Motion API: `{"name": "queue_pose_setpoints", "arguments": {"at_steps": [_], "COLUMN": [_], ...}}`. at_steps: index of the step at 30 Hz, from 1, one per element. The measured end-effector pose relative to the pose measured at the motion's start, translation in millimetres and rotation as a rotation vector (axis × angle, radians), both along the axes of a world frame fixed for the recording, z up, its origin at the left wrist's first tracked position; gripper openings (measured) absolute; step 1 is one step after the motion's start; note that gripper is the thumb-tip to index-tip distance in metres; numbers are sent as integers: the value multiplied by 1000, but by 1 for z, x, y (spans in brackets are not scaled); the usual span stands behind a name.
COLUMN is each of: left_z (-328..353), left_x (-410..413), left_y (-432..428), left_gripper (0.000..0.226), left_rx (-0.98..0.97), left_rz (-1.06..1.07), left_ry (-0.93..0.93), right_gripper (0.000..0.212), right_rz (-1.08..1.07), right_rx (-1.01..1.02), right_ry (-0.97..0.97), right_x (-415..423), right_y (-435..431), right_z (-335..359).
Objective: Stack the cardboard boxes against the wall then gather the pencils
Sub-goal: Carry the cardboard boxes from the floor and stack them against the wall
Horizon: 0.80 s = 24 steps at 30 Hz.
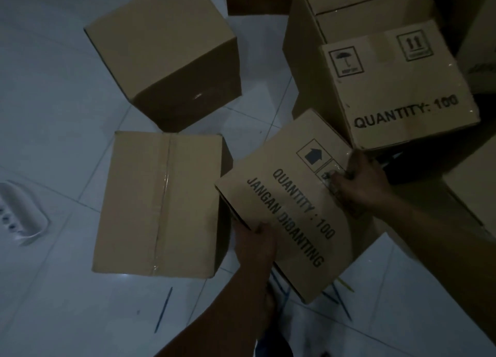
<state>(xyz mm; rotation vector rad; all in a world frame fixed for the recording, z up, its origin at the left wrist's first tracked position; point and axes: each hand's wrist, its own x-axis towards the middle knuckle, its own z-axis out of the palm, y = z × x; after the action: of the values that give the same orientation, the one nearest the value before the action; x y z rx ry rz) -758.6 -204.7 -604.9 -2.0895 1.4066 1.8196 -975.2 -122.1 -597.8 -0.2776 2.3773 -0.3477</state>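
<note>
Head view:
Boxes: all shut, so can't see inside. The taped box [158,203] and plain box [163,53] sit on the floor [53,115].
Held box [290,203]: brown cardboard, tilted, printed "QUANTITY : 100", just beside another printed box [400,88].
Hands: left hand [255,246] clamped on its near edge, right hand [359,182] curled over the far corner.
Pencils: a blue pencil [163,309] lies near the taped box, and more pencils [338,300] peek out under the held one.
Room: white tiles, pretty dim.

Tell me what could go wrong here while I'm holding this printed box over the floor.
The tilted box is held only at two edges by the left hand and right hand, so it might slip. Pencils lie on the floor right under it; setting it down or stepping there could snap them or cause a slip.
</note>
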Motion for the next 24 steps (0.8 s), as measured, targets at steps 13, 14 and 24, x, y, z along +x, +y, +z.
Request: {"name": "queue_pose_setpoints", "arguments": {"at_steps": [13, 14, 24], "left_z": [-7, -1, 28], "left_x": [14, 15, 48], "left_y": [-15, -16, 5], "left_gripper": [111, 110, 66], "left_rx": [151, 148, 48], "left_rz": [141, 143, 89], "left_ry": [155, 153, 167], "right_gripper": [90, 84, 78], "right_rz": [-189, -226, -331], "right_rx": [-14, -49, -231], "right_ry": [-55, -83, -86], "right_x": [17, 20, 56], "right_y": [5, 8, 59], "right_z": [1, 1, 30]}}
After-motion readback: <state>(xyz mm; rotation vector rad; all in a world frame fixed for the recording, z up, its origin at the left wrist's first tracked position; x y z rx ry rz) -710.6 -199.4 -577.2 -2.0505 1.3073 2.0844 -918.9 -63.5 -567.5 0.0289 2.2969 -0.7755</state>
